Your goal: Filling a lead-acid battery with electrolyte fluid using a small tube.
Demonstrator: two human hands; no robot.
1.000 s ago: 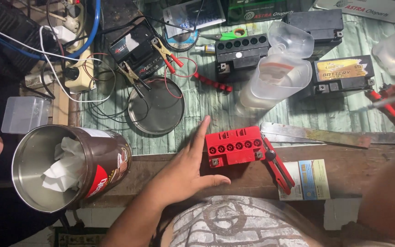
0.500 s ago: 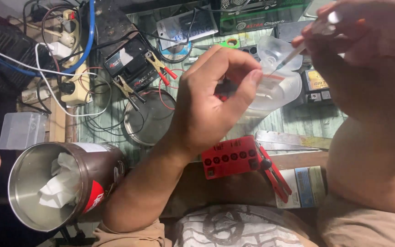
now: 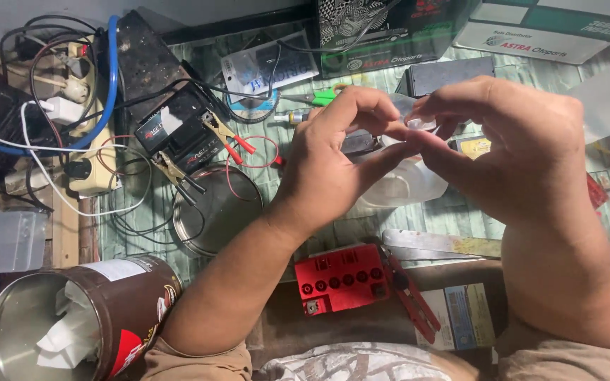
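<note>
We note 2 hands — left hand (image 3: pixel 333 169) and right hand (image 3: pixel 510 152) — both pinching a small clear piece (image 3: pixel 418 125) above the red battery (image 3: pixel 344 279).

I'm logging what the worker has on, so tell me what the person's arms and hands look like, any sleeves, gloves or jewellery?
Both hands are bare: the left hand and the right hand show no gloves, and no rings or watch can be seen. The forearms are uncovered down to short tan-brown sleeves, one at the left arm and one at the right. A patterned grey-and-white garment shows between them.
</note>
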